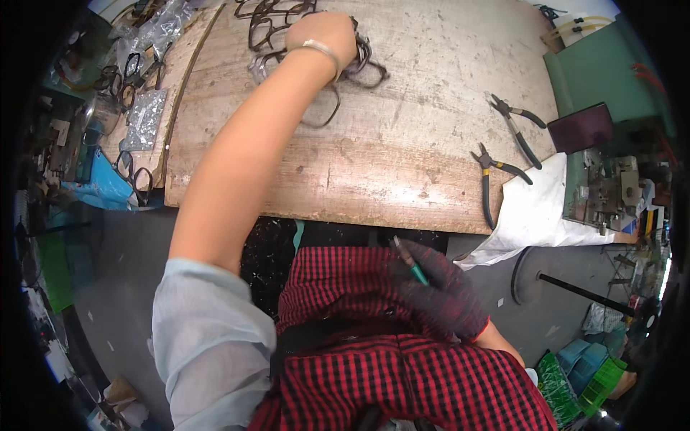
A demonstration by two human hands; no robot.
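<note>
My left hand (323, 37) is stretched out to the far side of the wooden table, over a pile of dark eyeglass frames (268, 31). Its fingers are hidden behind the back of the hand, so I cannot make out whether they grip a frame. Frames (370, 70) stick out just right of the wrist, and one thin rim curves below it. Close to my lap, my right hand (449, 302) wears a dark knitted glove. It is closed around a slim tool with a green handle (417, 274) and a metal tip pointing up and left; its exact kind is unclear.
Two pairs of dark-handled pliers (486, 179) (515, 129) lie at the table's right, near a white cloth (532, 215) and a dark red case (582, 128). On the left ledge are a clear plastic bag (146, 120) and more frames (126, 85). The table's front edge (345, 218) runs before my lap.
</note>
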